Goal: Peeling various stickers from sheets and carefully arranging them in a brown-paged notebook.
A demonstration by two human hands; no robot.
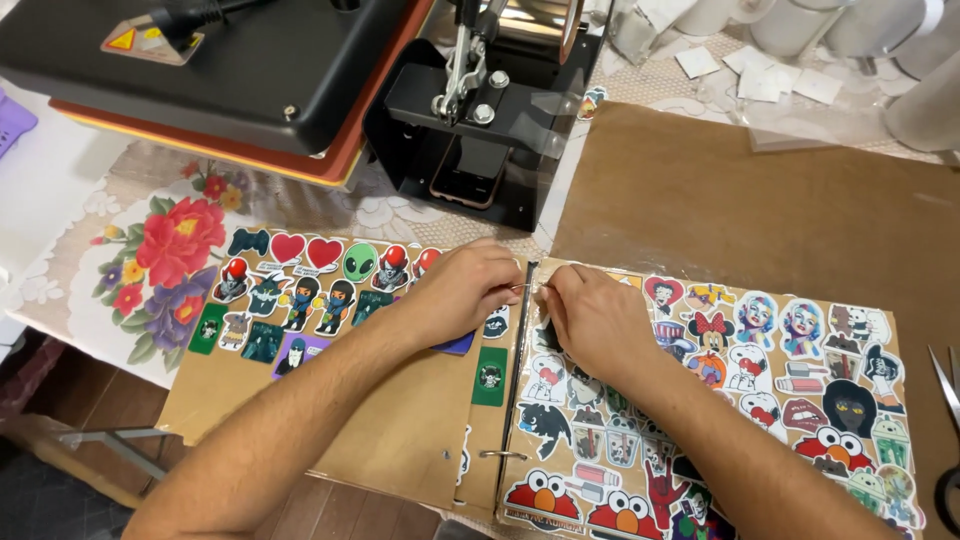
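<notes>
Both forearms reach to the sticker binder's [400,440] upper ring [523,288], left hand [462,292] and right hand [592,318] fingers pinching it; likely opening it, needing an outward pull.

Single head view, close, looking steeply down onto sticker binder [520,400], table [760,200].

Two bare forearms enter from the six o'clock edge, one from about seven, the other from about five; no sleeves, watch or bracelets show on either; the left hand [462,290] and right hand [597,318] wear no gloves and no visible rings; fine hair covers both forearms.
</notes>
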